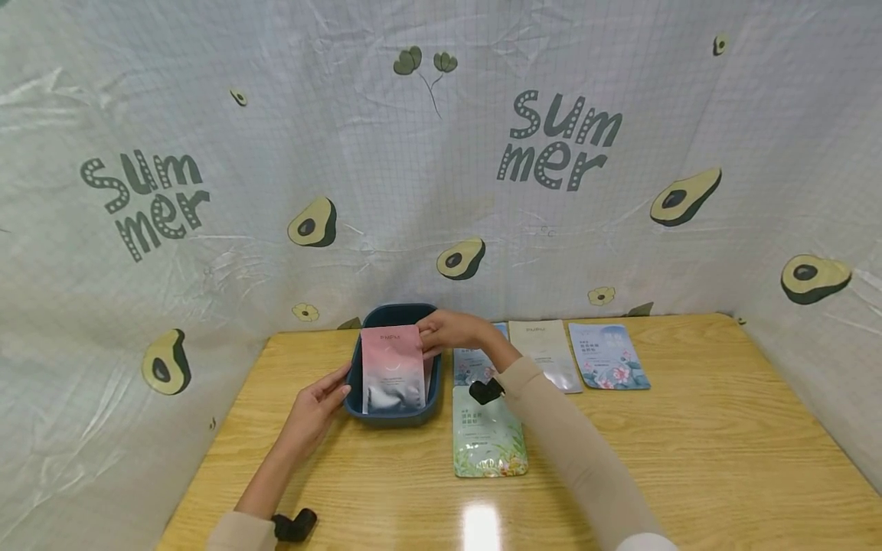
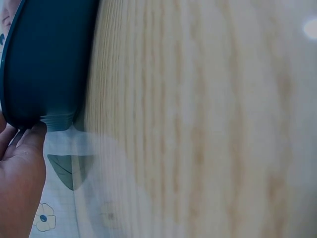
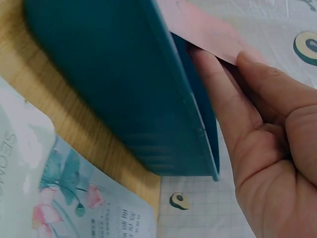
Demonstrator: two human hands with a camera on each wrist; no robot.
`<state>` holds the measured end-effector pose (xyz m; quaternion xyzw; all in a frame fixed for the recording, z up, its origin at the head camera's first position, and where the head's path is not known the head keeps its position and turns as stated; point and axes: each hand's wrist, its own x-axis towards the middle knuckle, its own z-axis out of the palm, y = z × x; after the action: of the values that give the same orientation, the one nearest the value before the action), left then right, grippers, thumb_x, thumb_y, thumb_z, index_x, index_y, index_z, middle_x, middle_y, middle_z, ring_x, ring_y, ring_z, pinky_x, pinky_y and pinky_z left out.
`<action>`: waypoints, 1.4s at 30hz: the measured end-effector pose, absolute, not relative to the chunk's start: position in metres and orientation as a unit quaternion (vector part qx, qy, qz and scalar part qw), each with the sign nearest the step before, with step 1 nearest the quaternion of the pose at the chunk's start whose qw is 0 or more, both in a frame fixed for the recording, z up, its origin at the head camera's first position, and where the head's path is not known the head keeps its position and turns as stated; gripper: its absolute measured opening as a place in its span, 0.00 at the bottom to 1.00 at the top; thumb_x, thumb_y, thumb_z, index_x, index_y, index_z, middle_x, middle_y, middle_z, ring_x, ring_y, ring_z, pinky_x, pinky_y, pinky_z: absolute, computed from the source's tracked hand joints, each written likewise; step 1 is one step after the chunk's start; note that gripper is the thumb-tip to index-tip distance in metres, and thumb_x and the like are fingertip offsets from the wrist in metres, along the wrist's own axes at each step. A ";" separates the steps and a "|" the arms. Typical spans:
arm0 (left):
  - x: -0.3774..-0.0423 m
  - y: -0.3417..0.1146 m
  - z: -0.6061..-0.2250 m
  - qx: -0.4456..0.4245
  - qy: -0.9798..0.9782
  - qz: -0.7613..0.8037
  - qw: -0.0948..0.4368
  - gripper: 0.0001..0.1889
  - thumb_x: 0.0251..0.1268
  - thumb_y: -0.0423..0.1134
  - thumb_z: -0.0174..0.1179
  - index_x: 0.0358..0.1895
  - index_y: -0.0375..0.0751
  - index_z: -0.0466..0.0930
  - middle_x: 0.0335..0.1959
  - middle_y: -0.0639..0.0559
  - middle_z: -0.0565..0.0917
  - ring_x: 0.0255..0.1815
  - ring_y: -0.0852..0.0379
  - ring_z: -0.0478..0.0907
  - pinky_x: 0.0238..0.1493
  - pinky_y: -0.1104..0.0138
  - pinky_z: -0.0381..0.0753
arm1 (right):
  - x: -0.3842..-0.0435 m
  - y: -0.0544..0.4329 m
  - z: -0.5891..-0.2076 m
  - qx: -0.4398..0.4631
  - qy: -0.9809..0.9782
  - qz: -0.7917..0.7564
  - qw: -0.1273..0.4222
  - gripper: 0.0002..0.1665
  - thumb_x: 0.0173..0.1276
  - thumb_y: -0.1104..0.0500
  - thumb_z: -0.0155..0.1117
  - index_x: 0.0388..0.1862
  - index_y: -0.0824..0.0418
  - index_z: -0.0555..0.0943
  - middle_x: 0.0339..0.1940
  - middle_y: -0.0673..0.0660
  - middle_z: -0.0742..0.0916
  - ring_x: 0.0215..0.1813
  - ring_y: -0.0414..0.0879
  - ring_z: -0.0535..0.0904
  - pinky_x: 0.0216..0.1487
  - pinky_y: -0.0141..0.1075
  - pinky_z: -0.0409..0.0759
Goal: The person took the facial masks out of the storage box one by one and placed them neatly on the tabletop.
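Observation:
A dark blue plastic bin (image 1: 394, 420) stands on the table at centre left. My left hand (image 1: 313, 409) holds its left side, the thumb at the rim; in the left wrist view the fingertips (image 2: 38, 128) meet the outer wall. My right hand (image 1: 451, 330) pinches the upper right edge of a pink sheet-mask packet (image 1: 393, 367) between thumb and fingers. This packet leans upright in the bin, its top above the front rim. Behind it shows the pale edge of another packet (image 1: 429, 375). In the right wrist view, the pink packet (image 3: 208, 32) slants over the rim.
Right of the bin lie a green packet (image 1: 485, 440), a blue packet (image 1: 472, 371) partly under the right arm, a cream packet (image 1: 540, 344) and a blue floral packet (image 1: 609, 356). A printed curtain (image 1: 386, 153) hangs behind the wooden table (image 1: 723, 444).

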<state>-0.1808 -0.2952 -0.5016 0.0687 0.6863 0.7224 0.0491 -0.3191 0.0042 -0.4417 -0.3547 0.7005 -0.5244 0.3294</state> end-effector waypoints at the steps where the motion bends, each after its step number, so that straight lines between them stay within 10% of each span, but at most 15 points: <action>1: -0.181 -0.295 -0.501 0.068 0.686 0.723 0.049 0.30 0.79 0.30 0.53 0.77 0.26 0.56 0.78 0.32 0.59 0.65 0.72 0.72 0.62 0.74 0.76 | -0.319 0.005 -0.442 -0.354 0.701 -0.527 0.327 0.16 0.80 0.67 0.53 0.27 0.64 0.70 0.22 0.51 0.70 0.40 0.46 0.83 0.58 0.47 0.84; 22: -0.186 -0.296 -0.499 0.059 0.697 0.713 0.052 0.30 0.79 0.32 0.54 0.78 0.28 0.56 0.79 0.35 0.58 0.63 0.75 0.72 0.61 0.74 0.77 | -0.294 0.013 -0.459 -0.330 0.661 -0.602 0.302 0.04 0.74 0.71 0.60 0.40 0.73 0.81 0.36 0.59 0.86 0.46 0.50 0.87 0.58 0.55 0.82; 32: -0.183 -0.299 -0.504 0.064 0.695 0.714 0.055 0.31 0.79 0.33 0.54 0.78 0.27 0.55 0.80 0.36 0.57 0.65 0.76 0.70 0.63 0.75 0.74 | -0.275 -0.006 -0.464 -0.249 0.682 -0.647 0.231 0.17 0.75 0.66 0.62 0.59 0.71 0.82 0.47 0.65 0.90 0.43 0.50 0.90 0.53 0.56 0.84; 42: -0.181 -0.298 -0.503 0.072 0.695 0.714 0.055 0.31 0.79 0.31 0.53 0.78 0.25 0.54 0.80 0.34 0.54 0.68 0.74 0.67 0.62 0.77 0.74 | -0.268 -0.027 -0.455 -0.274 0.814 -0.498 0.118 0.10 0.72 0.62 0.68 0.49 0.62 0.89 0.43 0.57 0.92 0.41 0.42 0.88 0.41 0.34 0.87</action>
<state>-0.1814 -0.2978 -0.5033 0.0716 0.6947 0.7136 0.0555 -0.2684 -0.0271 -0.4553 -0.2743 0.8143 -0.4978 0.1179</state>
